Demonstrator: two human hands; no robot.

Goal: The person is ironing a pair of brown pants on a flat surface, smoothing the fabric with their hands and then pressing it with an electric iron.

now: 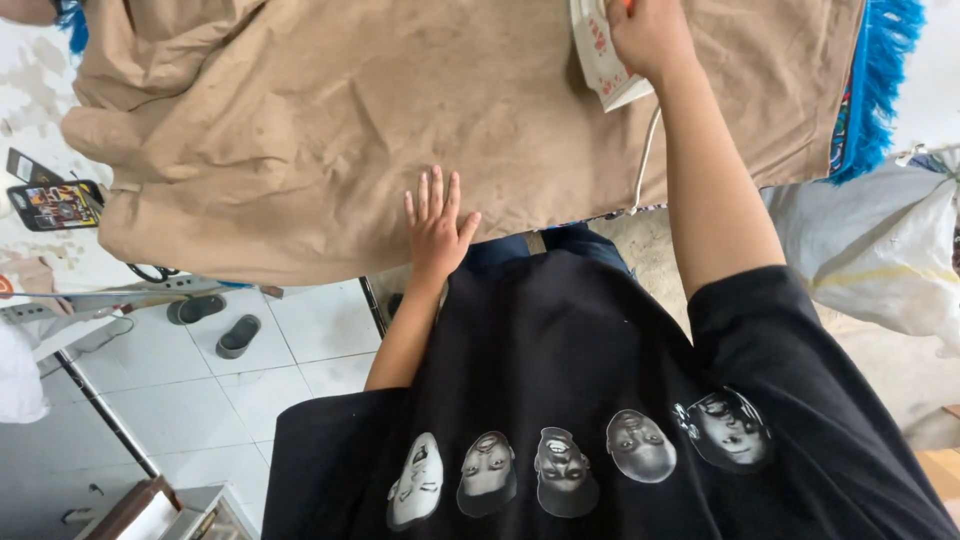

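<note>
A large tan cloth lies spread over a table, with a blue fringed fabric showing beneath it at the far right. My left hand rests flat on the cloth's near edge, fingers apart. My right hand grips the handle of a white clothes iron standing on the cloth at the top of the view. The iron's white cord hangs down across the cloth beside my right forearm. My black printed shirt fills the lower part of the view.
A phone with a colourful case lies at the table's left end, with dark scissors handles near it. Grey sandals sit on the white tiled floor. A white sack stands at the right.
</note>
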